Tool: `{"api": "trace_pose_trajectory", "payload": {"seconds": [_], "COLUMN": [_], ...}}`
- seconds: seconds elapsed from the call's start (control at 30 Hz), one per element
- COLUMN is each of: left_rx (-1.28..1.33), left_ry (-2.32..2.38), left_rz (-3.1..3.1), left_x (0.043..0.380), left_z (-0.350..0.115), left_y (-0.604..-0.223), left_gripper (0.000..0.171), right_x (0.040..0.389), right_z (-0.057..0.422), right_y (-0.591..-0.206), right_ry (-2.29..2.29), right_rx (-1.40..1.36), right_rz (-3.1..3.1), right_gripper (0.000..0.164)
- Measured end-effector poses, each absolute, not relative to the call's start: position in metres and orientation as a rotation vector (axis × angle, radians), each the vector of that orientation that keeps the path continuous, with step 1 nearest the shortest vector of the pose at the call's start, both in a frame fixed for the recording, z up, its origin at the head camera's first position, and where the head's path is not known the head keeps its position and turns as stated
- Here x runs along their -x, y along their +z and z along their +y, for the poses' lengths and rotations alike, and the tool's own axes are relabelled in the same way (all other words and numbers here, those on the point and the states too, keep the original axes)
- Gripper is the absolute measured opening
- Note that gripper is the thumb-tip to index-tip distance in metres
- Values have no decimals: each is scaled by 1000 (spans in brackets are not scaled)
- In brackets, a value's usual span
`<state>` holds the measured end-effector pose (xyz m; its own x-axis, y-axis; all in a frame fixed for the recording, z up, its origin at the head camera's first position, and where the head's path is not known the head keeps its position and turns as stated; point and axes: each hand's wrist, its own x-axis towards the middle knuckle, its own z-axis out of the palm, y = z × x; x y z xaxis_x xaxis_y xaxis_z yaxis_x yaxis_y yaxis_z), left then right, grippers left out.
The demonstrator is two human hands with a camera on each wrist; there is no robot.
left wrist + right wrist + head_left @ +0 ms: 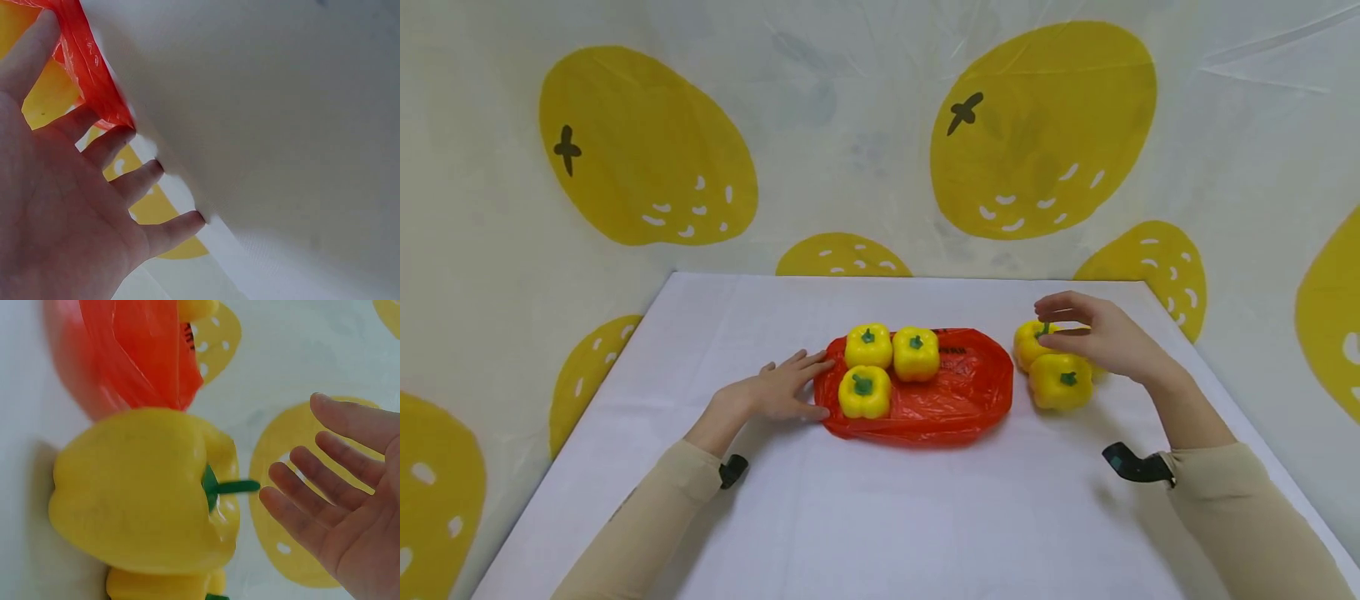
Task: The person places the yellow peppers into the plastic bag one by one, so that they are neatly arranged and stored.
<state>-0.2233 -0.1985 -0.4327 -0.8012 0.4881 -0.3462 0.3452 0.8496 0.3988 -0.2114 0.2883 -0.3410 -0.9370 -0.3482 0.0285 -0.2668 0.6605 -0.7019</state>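
A red plastic bag (955, 396) lies in a flat oval on the table. Three yellow bell peppers (865, 393) with green stems stand together on its left half. My left hand (786, 387) has its fingers spread, the thumb and fingertips at the bag's left edge; the left wrist view shows the fingertips (122, 132) by the red plastic. To the right of the bag stand more yellow peppers (1060, 383), one partly hidden behind my right hand (1093, 337). That hand hovers over them with extended fingers, holding nothing. In the right wrist view, a pepper (144, 494) points its stem toward the fingertips.
A white cloth covers the table (895, 517). Behind it hangs a pale curtain (850, 125) printed with large yellow fruit. Both sleeves carry dark wrist-camera mounts (1138, 465).
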Motion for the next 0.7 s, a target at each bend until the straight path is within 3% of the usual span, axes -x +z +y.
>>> {"api": "trace_pose_trajectory", "payload": {"seconds": [0.7], "left_rx": [-612], "left_ry": [468], "left_rz": [2580], "left_x": [220], "left_z": [-199], "left_y": [-431], "left_gripper": [91], "right_x": [210], "right_z": [350], "right_y": [-349], "right_ry": [-1097], "right_rx": [251], "right_rz": [2782], "right_gripper": [60]}}
